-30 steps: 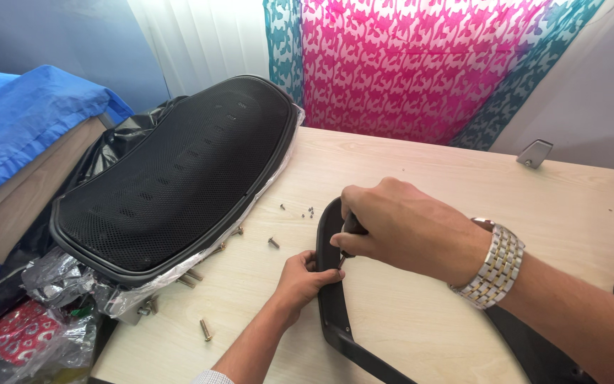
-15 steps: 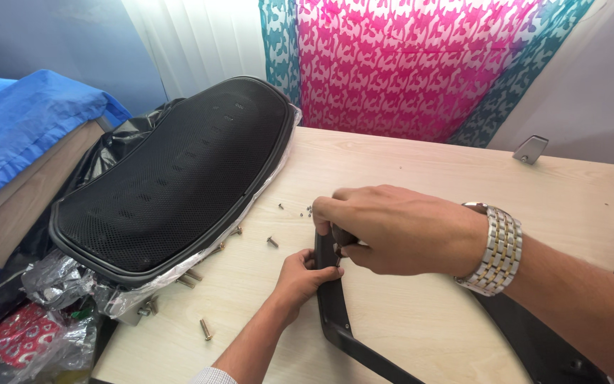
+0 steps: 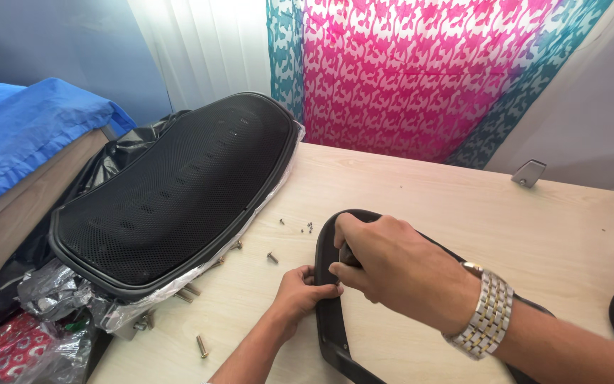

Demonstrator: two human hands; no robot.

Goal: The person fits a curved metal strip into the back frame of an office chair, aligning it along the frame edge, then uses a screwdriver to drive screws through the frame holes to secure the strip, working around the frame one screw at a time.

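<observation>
Both hands sit on a black curved frame [image 3: 330, 327] lying flat on the wooden table [image 3: 421, 192]. The frame is a bent plastic strip: its bend lies at the top, just beyond the knuckles, one leg runs down toward the camera on the left, the other goes off to the right under the right forearm. So the long axis of the near leg runs roughly away from and toward the person.

Left hand [image 3: 300, 295] comes in from below, fingers curled shut on the outer edge of the near leg, thumb on top. Right hand [image 3: 385, 267] comes from the right, above the frame, fingers bunched in a pinch right at the inner edge of the same leg, touching the left fingertips. Something small may be in that pinch; cannot tell what. A metal watch [image 3: 483, 313] is on the right wrist.

The right hand covers the bend and is nearer to it; the left is lower on the leg.

Left of the hands: loose screws [image 3: 271, 257] scattered on the table, and a big black mesh seat [image 3: 172, 199] resting on clear plastic wrap [image 3: 119, 313]. Pink and teal cloth [image 3: 421, 71] hangs behind.
</observation>
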